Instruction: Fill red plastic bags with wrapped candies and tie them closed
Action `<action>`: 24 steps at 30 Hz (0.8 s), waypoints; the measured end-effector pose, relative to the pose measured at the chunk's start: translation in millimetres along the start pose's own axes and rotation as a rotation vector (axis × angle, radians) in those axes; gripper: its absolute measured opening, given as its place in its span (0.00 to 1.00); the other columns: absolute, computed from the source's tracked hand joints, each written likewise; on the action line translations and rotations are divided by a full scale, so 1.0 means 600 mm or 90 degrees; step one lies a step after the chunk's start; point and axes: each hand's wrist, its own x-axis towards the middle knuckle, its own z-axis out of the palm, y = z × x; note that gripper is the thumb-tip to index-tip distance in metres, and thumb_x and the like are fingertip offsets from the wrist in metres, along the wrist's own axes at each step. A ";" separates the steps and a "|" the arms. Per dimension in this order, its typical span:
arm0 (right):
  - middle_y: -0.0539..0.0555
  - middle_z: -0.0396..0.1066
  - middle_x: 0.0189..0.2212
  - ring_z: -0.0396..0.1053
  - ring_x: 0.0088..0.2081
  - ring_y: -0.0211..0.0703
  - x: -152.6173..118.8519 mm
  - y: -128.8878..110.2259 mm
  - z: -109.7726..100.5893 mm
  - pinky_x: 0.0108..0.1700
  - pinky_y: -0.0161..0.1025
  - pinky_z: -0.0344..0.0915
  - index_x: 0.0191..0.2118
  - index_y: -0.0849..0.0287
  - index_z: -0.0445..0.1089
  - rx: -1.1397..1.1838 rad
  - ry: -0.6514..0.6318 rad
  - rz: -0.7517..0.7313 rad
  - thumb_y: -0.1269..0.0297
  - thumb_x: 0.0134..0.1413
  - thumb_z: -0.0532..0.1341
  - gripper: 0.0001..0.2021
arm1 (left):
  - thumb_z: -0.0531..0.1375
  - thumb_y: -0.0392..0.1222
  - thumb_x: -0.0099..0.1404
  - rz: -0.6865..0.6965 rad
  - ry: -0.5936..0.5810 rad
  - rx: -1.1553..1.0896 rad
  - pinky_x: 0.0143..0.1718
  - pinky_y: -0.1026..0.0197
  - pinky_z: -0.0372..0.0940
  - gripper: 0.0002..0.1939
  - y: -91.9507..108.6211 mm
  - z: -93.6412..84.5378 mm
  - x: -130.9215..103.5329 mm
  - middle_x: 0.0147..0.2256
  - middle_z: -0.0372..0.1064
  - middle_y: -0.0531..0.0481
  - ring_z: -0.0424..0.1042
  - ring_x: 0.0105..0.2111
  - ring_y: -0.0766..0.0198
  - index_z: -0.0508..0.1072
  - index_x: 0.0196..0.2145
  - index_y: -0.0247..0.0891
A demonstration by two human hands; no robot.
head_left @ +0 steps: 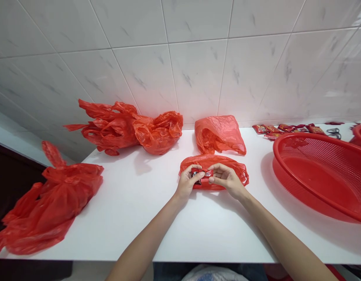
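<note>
Both of my hands meet over a red plastic bag [227, 160] lying flat near the middle of the white table. My left hand [186, 181] pinches the left side of small red wrapped candies [208, 174], which have white print. On their right side, my right hand [227, 178] grips with thumb and fingers. A dark patch of wrapper shows below the left fingertips. How many pieces I hold is hard to make out, since my fingers cover part of them. Just behind stands another red plastic bag [219, 132], its mouth facing me.
Red bags stand at the back left: one knotted [110, 127], one rounder [159, 132]. A filled red bag [54, 203] lies at the left edge. On the right is a red mesh basket [323, 179], with small red packets [272, 129] and scissors [334, 132] behind it, before a tiled wall [198, 74].
</note>
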 end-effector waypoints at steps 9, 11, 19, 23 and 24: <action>0.50 0.76 0.34 0.74 0.34 0.41 0.001 0.005 -0.004 0.43 0.42 0.72 0.40 0.55 0.74 0.016 -0.004 0.003 0.59 0.45 0.75 0.16 | 0.74 0.49 0.47 0.010 0.000 -0.003 0.29 0.66 0.63 0.21 -0.002 -0.001 0.001 0.28 0.69 0.56 0.66 0.25 0.70 0.73 0.35 0.38; 0.50 0.76 0.35 0.74 0.35 0.41 0.001 0.006 -0.004 0.43 0.42 0.72 0.40 0.55 0.74 0.013 0.000 0.002 0.59 0.45 0.75 0.16 | 0.74 0.50 0.47 0.009 0.000 0.000 0.29 0.66 0.63 0.21 -0.002 -0.001 0.001 0.28 0.69 0.55 0.67 0.26 0.70 0.73 0.35 0.38; 0.50 0.74 0.33 0.73 0.35 0.41 0.002 0.006 -0.003 0.43 0.42 0.72 0.39 0.55 0.75 0.004 0.007 -0.002 0.59 0.44 0.75 0.16 | 0.73 0.50 0.48 0.023 0.004 0.010 0.31 0.65 0.64 0.21 0.000 0.000 -0.001 0.32 0.71 0.54 0.69 0.29 0.69 0.74 0.35 0.38; 0.51 0.75 0.34 0.73 0.35 0.41 0.001 0.004 -0.002 0.42 0.42 0.73 0.39 0.55 0.74 0.002 0.009 0.001 0.59 0.44 0.75 0.16 | 0.73 0.51 0.48 0.015 0.003 0.012 0.31 0.65 0.64 0.21 0.001 0.000 -0.001 0.31 0.71 0.54 0.68 0.28 0.69 0.74 0.35 0.38; 0.51 0.75 0.34 0.73 0.34 0.41 0.001 0.004 -0.002 0.42 0.42 0.73 0.39 0.55 0.74 -0.001 0.009 0.001 0.58 0.44 0.75 0.16 | 0.73 0.51 0.49 0.017 0.002 0.012 0.31 0.65 0.65 0.21 0.001 0.000 -0.001 0.31 0.71 0.54 0.69 0.28 0.68 0.74 0.35 0.38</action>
